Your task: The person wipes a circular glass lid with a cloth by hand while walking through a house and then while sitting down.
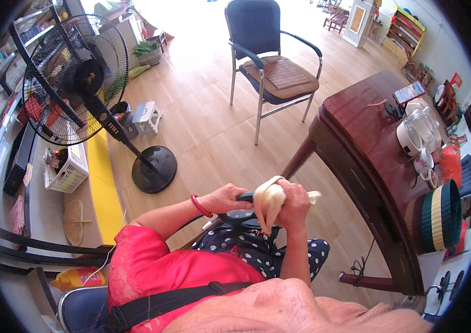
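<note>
A red bracelet circles the wrist of my left hand. Its fingers are closed on a dark blue-green bar-like piece, whose kind I cannot make out. A cream cloth is bunched at that piece's right end, with folds hanging down and a loose end sticking out to the right. My right hand is closed round the cloth, a little blurred. Both hands are above my lap in dark polka-dot trousers. Folds of cloth hide where the dark piece ends.
A black standing fan is at the left, near a white basket. Ahead stands a chair. On the right, a dark wooden table carries a phone, a white appliance, cups and a striped green-and-cream basket.
</note>
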A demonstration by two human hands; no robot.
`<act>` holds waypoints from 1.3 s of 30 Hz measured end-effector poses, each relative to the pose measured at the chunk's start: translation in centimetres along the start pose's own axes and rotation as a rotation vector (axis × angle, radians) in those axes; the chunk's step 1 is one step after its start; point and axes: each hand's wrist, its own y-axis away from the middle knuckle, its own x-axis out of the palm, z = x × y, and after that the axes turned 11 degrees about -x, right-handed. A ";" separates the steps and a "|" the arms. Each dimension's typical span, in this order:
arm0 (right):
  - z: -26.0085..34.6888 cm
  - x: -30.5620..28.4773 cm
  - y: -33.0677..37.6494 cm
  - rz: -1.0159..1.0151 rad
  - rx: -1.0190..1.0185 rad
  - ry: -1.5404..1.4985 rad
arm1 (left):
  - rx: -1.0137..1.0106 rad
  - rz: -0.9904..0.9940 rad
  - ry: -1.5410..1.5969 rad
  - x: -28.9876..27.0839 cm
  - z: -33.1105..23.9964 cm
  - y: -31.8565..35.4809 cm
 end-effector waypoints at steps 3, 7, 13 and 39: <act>-3.2 3.2 6.5 -0.199 0.446 -0.376 | -0.082 -0.012 0.088 0.1 -0.1 -0.1; -8.3 9.6 18.2 -0.180 0.588 -0.183 | -0.161 0.015 0.278 -0.5 0.7 -1.1; -5.7 2.6 8.2 -0.131 0.550 -0.171 | 0.025 -0.016 0.305 -0.1 1.8 -0.9; -3.8 1.7 5.4 -0.116 0.421 -0.430 | 0.026 -0.001 0.151 -0.3 0.3 0.1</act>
